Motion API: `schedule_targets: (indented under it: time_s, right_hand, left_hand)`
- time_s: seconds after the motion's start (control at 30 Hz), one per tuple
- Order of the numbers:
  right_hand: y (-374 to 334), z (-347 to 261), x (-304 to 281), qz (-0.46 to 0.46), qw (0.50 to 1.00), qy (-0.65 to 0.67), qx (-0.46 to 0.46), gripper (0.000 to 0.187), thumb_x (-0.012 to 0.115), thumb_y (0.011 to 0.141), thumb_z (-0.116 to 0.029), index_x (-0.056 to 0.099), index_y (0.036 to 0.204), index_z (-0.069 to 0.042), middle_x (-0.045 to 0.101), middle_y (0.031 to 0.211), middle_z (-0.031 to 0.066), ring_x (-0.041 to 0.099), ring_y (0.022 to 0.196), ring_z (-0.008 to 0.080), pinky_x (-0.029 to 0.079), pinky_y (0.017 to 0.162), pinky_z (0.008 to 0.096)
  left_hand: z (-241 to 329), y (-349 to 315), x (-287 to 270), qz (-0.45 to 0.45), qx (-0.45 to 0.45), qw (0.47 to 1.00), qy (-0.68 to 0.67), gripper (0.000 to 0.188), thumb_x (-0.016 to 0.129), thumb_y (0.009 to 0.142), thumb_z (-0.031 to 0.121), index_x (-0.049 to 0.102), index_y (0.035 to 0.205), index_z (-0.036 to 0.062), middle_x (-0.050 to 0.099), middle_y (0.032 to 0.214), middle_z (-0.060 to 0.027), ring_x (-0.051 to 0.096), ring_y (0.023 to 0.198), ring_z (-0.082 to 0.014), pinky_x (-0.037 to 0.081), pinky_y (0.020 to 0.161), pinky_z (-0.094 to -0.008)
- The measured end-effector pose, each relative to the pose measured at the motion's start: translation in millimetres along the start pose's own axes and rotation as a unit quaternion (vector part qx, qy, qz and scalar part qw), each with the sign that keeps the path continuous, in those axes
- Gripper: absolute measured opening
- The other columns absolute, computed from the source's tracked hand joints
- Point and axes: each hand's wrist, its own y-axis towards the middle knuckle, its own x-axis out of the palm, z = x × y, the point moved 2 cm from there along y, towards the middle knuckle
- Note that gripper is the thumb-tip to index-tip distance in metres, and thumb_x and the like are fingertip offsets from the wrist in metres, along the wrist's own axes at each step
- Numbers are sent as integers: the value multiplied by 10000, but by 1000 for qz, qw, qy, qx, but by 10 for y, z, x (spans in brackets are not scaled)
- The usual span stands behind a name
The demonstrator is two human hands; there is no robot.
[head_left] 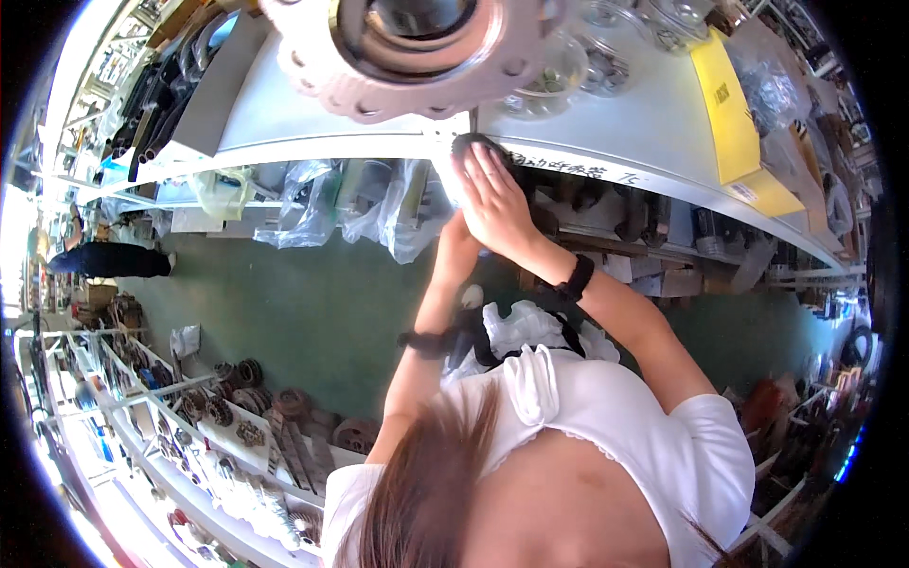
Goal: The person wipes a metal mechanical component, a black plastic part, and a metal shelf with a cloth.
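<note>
A large metal flange ring (417, 52) and clear bowls of small parts (559, 71) sit on the white shelf (606, 142), a yellow box (734, 123) beside them. At the shelf edge, the right hand (497, 208) lies flat-fingered over a dark round part (473, 145). The left hand is hidden behind it, grip unreadable.

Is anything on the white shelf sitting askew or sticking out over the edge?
Yes. The large grey metal flange ring overhangs the white shelf's front edge, just above the raised hand pressing a dark round part.
</note>
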Motion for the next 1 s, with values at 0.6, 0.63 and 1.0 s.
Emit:
schedule_targets:
  time_s: [0.6,0.63,1.0]
  right_hand:
    - [-488,-19,453,-151,987,-57,-10,439,402,776,-95,417,1198,26,401,1255,145,322,1220,240,247,1022,368]
    - [-452,-15,430,-139,988,-67,8,435,408,774,-96,425,1191,26,405,1254,138,325,1219,235,251,1020,369]
    - [-623,-107,665,-192,979,-71,1,427,409,790,-88,415,1204,14,364,1293,140,292,1242,227,227,1030,351]
  left_hand:
    - [-586,-10,-170,-167,-83,980,71,264,487,762,115,562,959,-42,613,880,-147,561,795,-208,424,726,-309]
    - [-499,-6,-186,-163,-77,983,26,264,483,763,111,560,961,-47,612,885,-149,558,798,-205,423,734,-306]
    - [-847,-50,-353,-169,-120,975,84,268,449,743,64,562,958,-50,612,875,-186,578,807,-239,422,748,-323]
